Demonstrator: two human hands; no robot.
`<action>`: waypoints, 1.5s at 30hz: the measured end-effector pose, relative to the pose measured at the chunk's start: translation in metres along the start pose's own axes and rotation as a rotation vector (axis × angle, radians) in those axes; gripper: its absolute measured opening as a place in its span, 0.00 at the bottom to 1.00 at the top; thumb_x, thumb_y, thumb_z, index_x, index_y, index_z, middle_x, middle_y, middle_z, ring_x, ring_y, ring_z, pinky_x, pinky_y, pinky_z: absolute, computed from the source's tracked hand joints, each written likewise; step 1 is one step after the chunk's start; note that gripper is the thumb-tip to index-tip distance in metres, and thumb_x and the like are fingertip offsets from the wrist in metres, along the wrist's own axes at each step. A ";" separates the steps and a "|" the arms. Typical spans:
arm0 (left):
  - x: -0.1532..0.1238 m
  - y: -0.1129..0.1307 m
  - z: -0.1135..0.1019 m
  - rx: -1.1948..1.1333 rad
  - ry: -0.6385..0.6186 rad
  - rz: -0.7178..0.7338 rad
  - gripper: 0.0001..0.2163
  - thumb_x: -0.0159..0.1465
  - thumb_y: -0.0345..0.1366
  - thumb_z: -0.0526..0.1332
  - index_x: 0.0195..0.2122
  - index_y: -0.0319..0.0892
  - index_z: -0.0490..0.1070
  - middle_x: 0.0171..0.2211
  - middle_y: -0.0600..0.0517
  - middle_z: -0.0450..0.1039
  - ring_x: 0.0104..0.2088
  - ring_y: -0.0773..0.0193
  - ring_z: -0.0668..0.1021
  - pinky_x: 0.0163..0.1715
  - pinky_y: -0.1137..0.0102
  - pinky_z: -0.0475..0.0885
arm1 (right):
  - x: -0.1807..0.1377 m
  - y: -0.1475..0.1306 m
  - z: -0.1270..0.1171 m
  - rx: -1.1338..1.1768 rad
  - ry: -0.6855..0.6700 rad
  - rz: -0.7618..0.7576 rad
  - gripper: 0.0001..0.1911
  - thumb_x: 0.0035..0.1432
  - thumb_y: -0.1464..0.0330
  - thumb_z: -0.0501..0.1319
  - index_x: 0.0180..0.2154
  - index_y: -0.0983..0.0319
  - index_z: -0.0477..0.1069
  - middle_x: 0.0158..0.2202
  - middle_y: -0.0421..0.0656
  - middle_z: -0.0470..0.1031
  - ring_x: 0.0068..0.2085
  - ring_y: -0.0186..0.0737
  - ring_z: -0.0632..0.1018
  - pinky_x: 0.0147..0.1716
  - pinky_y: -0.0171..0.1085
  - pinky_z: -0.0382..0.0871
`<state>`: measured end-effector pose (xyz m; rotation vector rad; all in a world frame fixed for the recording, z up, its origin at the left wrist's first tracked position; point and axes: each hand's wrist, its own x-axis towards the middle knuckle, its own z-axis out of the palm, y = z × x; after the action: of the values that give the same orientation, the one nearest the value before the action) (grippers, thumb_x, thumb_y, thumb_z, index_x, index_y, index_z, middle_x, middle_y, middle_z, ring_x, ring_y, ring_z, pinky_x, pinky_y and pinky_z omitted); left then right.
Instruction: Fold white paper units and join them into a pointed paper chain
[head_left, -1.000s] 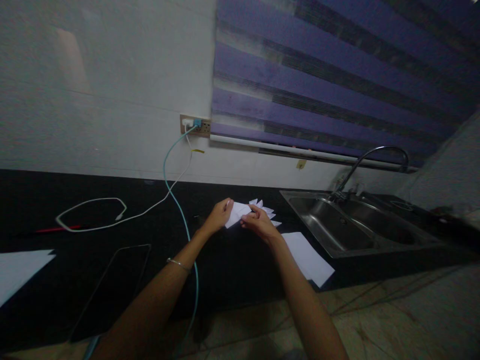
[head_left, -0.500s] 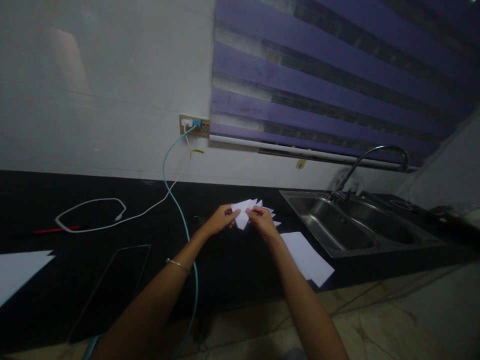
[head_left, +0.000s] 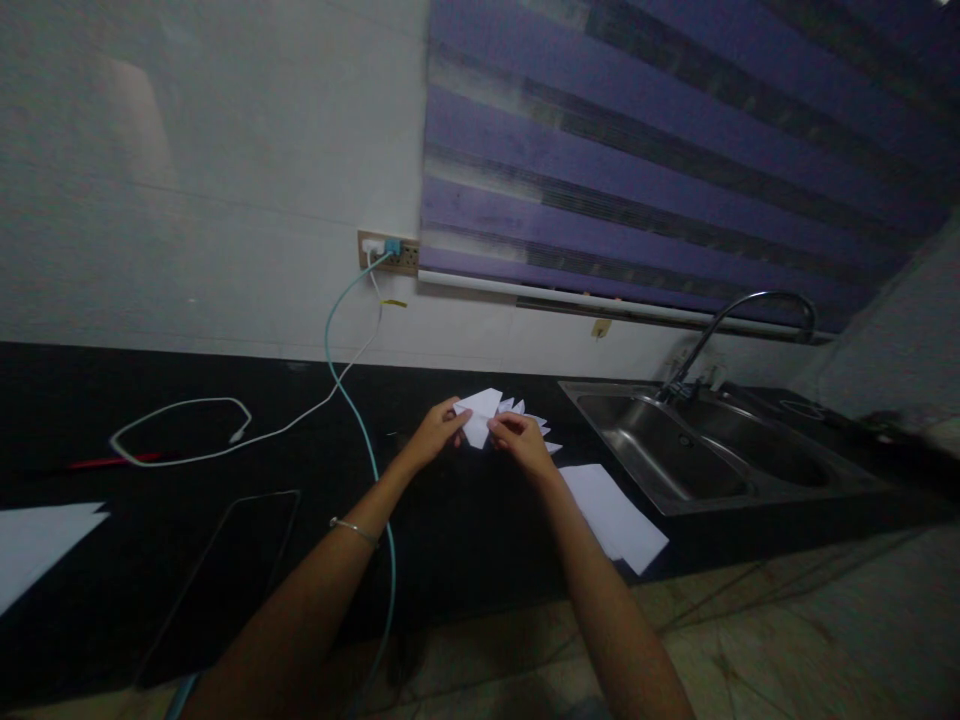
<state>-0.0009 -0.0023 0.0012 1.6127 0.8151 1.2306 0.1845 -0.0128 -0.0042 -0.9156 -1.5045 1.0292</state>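
Note:
Both my hands are held out over the black countertop (head_left: 465, 530), pinching one small folded white paper (head_left: 478, 414) between them. My left hand (head_left: 437, 432) grips its left side with thumb and fingers closed. My right hand (head_left: 519, 443) pinches its right edge. Just behind the hands, several folded white paper pieces (head_left: 534, 420) lie on the counter in a fan. A silver bracelet (head_left: 355, 530) circles my left wrist.
White paper sheets (head_left: 615, 515) lie near the counter's front edge, right of my hands, and another sheet (head_left: 37, 550) at far left. A steel sink (head_left: 697, 450) with a tap sits right. A teal cable (head_left: 360, 420) and white cable (head_left: 187, 430) run from a wall socket (head_left: 388, 250). A dark phone (head_left: 225, 570) lies front left.
The paper between my hands has been turned and folded smaller, from a flat strip to a pointed shape, and lifted slightly. My hands have drawn closer together.

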 end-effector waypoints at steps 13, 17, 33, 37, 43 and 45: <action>0.004 -0.013 0.003 -0.251 -0.082 -0.168 0.19 0.54 0.49 0.63 0.37 0.36 0.70 0.25 0.52 0.70 0.21 0.70 0.71 0.15 0.78 0.58 | -0.006 -0.011 0.004 0.194 -0.124 0.020 0.11 0.52 0.60 0.64 0.30 0.63 0.71 0.23 0.39 0.69 0.23 0.32 0.69 0.25 0.33 0.61; 0.001 -0.011 0.006 -0.279 -0.128 -0.198 0.21 0.54 0.49 0.62 0.40 0.36 0.69 0.26 0.51 0.71 0.21 0.70 0.71 0.15 0.79 0.58 | -0.006 -0.013 0.005 0.175 -0.109 0.033 0.11 0.51 0.61 0.64 0.28 0.62 0.70 0.23 0.39 0.69 0.23 0.31 0.68 0.24 0.32 0.61; -0.001 -0.007 0.007 -0.322 -0.063 -0.217 0.21 0.52 0.47 0.65 0.40 0.36 0.69 0.27 0.52 0.69 0.24 0.70 0.71 0.18 0.78 0.61 | 0.001 0.006 0.004 0.140 0.002 0.039 0.04 0.47 0.68 0.57 0.24 0.62 0.64 0.19 0.35 0.62 0.20 0.29 0.64 0.20 0.30 0.57; -0.002 -0.005 0.008 -0.263 -0.093 -0.231 0.22 0.53 0.47 0.64 0.43 0.37 0.69 0.27 0.52 0.70 0.23 0.70 0.71 0.17 0.79 0.59 | 0.005 0.013 0.006 0.135 0.032 0.101 0.06 0.47 0.67 0.55 0.23 0.61 0.61 0.17 0.33 0.58 0.18 0.28 0.61 0.18 0.29 0.57; -0.008 0.002 0.009 -0.235 -0.107 -0.266 0.20 0.53 0.47 0.63 0.42 0.38 0.70 0.28 0.51 0.71 0.25 0.67 0.73 0.18 0.79 0.59 | 0.004 0.011 0.008 0.105 0.053 0.092 0.07 0.48 0.64 0.55 0.28 0.61 0.66 0.20 0.35 0.62 0.20 0.30 0.64 0.18 0.29 0.58; -0.005 -0.003 0.010 -0.283 -0.121 -0.290 0.21 0.52 0.48 0.64 0.42 0.39 0.70 0.29 0.51 0.71 0.26 0.67 0.73 0.17 0.79 0.58 | 0.003 0.008 0.009 0.039 0.059 0.064 0.08 0.48 0.66 0.56 0.31 0.62 0.69 0.23 0.37 0.66 0.22 0.32 0.66 0.20 0.30 0.59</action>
<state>0.0075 -0.0081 -0.0042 1.2775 0.7323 0.9829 0.1759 -0.0085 -0.0115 -0.9637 -1.4091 1.0653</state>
